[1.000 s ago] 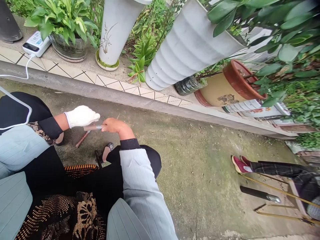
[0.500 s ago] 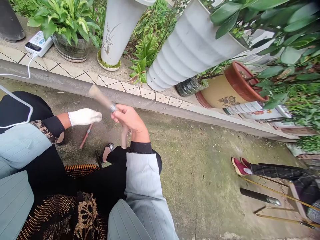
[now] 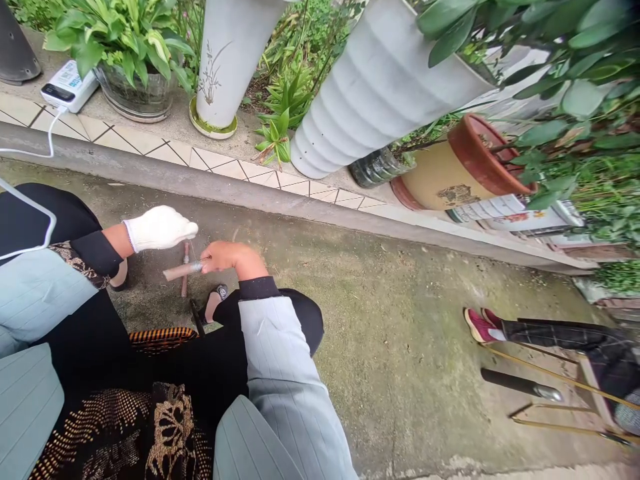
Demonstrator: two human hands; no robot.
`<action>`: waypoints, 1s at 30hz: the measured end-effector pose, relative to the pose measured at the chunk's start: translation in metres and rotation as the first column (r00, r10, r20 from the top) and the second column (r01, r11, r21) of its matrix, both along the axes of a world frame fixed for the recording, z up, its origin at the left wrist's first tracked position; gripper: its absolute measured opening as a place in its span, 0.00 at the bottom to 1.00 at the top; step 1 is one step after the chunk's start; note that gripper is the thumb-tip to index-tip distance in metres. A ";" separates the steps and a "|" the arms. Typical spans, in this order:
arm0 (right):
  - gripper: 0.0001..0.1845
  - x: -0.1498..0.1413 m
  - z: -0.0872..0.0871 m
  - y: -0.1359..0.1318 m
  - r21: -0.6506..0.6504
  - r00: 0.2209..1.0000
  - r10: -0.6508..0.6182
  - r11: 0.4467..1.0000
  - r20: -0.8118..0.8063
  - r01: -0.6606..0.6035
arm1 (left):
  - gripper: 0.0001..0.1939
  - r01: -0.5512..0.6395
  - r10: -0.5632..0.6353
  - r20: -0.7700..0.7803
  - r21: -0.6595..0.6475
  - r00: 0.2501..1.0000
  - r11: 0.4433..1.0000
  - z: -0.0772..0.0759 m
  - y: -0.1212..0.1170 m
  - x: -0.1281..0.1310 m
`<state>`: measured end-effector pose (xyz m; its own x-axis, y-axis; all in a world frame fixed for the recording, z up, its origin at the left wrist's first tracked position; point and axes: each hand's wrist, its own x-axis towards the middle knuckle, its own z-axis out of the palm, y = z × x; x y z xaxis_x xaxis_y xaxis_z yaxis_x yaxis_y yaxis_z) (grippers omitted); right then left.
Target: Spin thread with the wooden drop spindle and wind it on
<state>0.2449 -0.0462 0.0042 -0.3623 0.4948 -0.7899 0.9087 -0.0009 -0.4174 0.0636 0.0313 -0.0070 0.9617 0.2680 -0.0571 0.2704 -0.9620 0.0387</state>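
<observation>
My right hand (image 3: 220,257), bare, is closed around one end of a short pale brown stick (image 3: 176,272) that points left. Grey thread or wire (image 3: 196,267) is wound about the stick beside my fingers. In a white knitted glove, my left hand (image 3: 161,229) is closed just above and to the left. A thin strand (image 3: 195,248) runs from its fingertips down to the winding; whether it is thread or wire I cannot tell. Beneath the held stick, a reddish stick (image 3: 185,287) lies on the concrete ground, partly covered by it.
A tiled ledge (image 3: 215,163) with potted plants crosses the view, bearing a tall white planter (image 3: 220,67), a ribbed grey planter (image 3: 365,93) and a power bank (image 3: 70,85) with a white cable. At right, another person's red shoes (image 3: 477,325) stand near a dark cylinder (image 3: 520,385).
My right hand has lowered and moved left with the stick, which swung from tilted up to nearly level. My gloved left hand shifted slightly up; the strand now shows taut between them.
</observation>
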 end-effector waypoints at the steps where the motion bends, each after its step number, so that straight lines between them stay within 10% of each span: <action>1: 0.09 0.001 0.002 -0.002 -0.052 0.993 -0.014 0.999 -0.116 0.008 | 0.09 -0.020 0.020 -0.008 0.006 1.000 1.000 0.000 0.002 0.000; 7: 0.11 0.025 0.029 -0.010 -0.029 0.704 -0.276 0.939 -0.654 0.342 | 0.17 -0.234 0.230 -0.040 -0.133 0.972 0.963 -0.004 0.006 0.002; 14: 0.15 0.024 0.028 -0.005 -0.042 0.274 -0.544 0.498 -0.793 0.866 | 0.19 -0.206 0.174 -0.140 -0.257 0.975 0.944 -0.006 -0.008 0.013; 17: 0.16 0.019 0.021 0.000 -0.017 0.233 -0.563 0.402 -0.793 0.915 | 0.17 -0.163 0.113 -0.165 -0.333 0.980 0.929 -0.011 -0.011 0.015; 20: 0.15 0.024 0.016 0.005 0.178 0.354 -0.624 0.329 -0.697 0.928 | 0.18 -0.159 0.110 -0.161 -0.339 0.981 0.927 -0.015 -0.012 0.014; 22: 0.13 0.029 0.012 0.006 0.418 0.545 -0.676 0.364 -0.496 0.832 | 0.18 -0.146 0.104 -0.152 -0.294 0.983 0.945 -0.015 -0.012 0.012; 25: 0.11 0.028 0.002 0.006 0.578 0.801 -0.598 0.649 -0.014 0.495 | 0.16 -0.112 0.095 -0.089 -0.198 0.991 0.974 -0.008 -0.014 0.009; 28: 0.07 0.017 -0.003 0.002 0.295 0.960 -0.257 0.931 0.115 0.214 | 0.14 -0.110 0.103 -0.053 -0.153 0.993 0.982 -0.001 -0.011 0.006; 30: 0.06 0.011 0.002 -0.003 0.084 0.986 -0.104 0.990 -0.127 0.115 | 0.14 -0.142 0.133 -0.071 -0.149 0.989 0.978 0.001 -0.007 0.005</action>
